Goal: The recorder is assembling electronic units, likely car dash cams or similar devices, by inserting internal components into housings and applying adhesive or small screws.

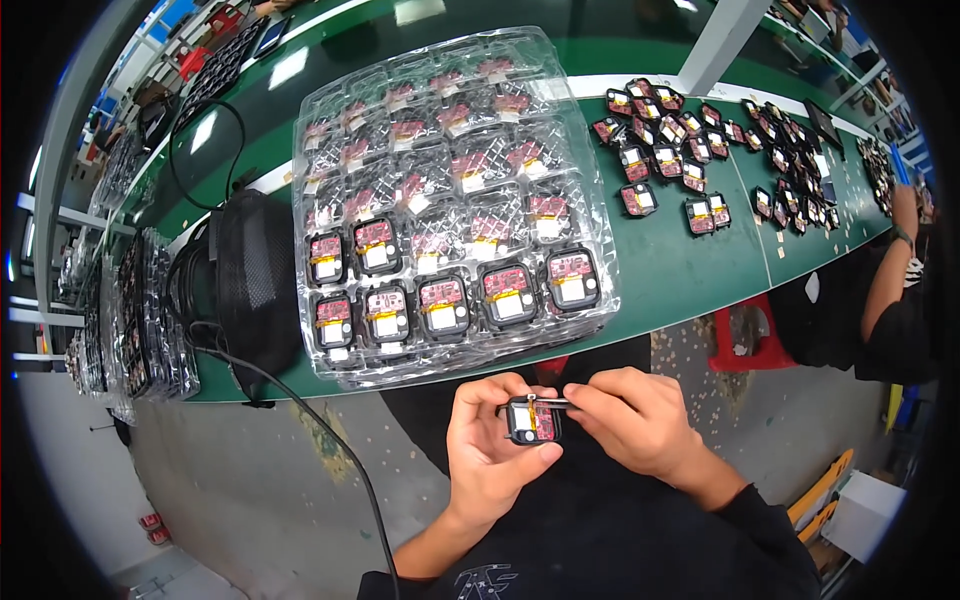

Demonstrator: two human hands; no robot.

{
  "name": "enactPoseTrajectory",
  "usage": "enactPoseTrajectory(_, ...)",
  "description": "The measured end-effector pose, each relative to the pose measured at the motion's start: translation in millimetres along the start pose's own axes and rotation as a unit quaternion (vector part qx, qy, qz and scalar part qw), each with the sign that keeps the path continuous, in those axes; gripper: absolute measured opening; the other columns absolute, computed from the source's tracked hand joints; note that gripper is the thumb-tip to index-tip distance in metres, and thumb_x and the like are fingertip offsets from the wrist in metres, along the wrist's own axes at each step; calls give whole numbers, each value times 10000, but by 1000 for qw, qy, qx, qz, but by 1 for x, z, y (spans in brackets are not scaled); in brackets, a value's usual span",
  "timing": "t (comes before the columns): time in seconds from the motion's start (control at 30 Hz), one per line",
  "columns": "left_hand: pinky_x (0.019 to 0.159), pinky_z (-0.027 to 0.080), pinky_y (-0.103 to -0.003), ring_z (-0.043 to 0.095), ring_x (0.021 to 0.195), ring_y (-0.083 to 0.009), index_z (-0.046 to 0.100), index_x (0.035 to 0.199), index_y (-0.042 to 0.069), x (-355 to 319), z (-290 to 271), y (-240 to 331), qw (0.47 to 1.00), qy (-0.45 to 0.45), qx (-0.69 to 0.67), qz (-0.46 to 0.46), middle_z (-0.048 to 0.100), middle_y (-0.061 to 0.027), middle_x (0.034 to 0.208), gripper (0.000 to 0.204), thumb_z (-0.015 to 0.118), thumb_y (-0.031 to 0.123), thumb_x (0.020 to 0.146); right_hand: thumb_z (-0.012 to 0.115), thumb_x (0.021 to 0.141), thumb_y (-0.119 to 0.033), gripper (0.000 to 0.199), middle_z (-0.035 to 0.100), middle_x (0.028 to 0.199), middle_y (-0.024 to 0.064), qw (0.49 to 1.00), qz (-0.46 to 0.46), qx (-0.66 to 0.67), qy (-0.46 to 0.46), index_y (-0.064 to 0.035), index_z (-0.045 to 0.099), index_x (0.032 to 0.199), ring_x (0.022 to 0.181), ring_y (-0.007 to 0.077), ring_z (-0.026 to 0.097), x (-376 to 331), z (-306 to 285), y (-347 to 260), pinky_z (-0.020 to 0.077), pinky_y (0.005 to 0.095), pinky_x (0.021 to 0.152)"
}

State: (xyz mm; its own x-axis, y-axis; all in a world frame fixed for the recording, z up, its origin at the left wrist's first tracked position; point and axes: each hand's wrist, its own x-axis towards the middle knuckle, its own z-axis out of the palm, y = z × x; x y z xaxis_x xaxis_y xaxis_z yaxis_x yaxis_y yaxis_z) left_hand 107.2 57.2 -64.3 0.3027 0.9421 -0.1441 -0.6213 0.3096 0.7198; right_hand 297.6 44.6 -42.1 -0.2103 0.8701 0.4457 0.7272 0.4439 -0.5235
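Note:
In front of my body, my left hand [485,460] grips a small black device housing [545,430] between fingers and thumb. Its open side faces up and shows a red circuit board, a white block and yellow tape. My right hand [640,420] pinches slim metal tweezers [560,404], whose tips reach the housing's upper edge. Just beyond the hands lies a stack of clear plastic trays [595,215]. Uncovered housings, such as one at the near right corner [573,279], fill the top tray's front pockets; clear plastic overlies red boards farther back.
On the green table [660,270], loose housings [668,158] lie in groups to the right. A black mesh bag [258,270] and stacked trays [150,320] stand left. A black cable [340,450] hangs over the edge. At right, a co-worker's arm [890,270] is near a red stool [745,345].

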Motion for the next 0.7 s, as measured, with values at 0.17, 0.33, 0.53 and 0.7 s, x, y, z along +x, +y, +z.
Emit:
enactPoseTrajectory(0.17,992,585,-413,617,1207,-284,447,1222,103,-2,-2,2,1000,0,-3,-21,518,-108,1202,655,859,-68,743,803,772,-79,269,670,864,27,999,-25,-35,18,-56,761,1037,639,151,623,0,3,1,495,275,517)
enactPoseTrajectory(0.33,1011,569,-420,621,1214,-285,450,1215,104,-1,-4,0,1000,-2,-14,-18,521,-113,1217,640,848,-82,750,818,753,-30,257,680,853,49,998,-5,29,46,-39,759,1003,619,170,631,0,8,1,514,291,520)
enactPoseTrajectory(0.53,1030,550,-413,600,1262,-299,469,1226,85,-4,-8,2,999,-29,21,10,494,-133,1281,624,792,-182,763,817,785,-7,232,695,865,75,986,83,146,-9,-17,752,1007,677,213,692,5,5,0,560,314,553)
enactPoseTrajectory(0.7,1037,552,-412,593,1271,-317,472,1240,74,-4,-7,2,999,-31,31,27,486,-146,1298,628,788,-191,767,816,780,1,240,700,871,78,987,79,142,-2,-20,753,1010,670,214,689,5,5,-1,561,313,550)
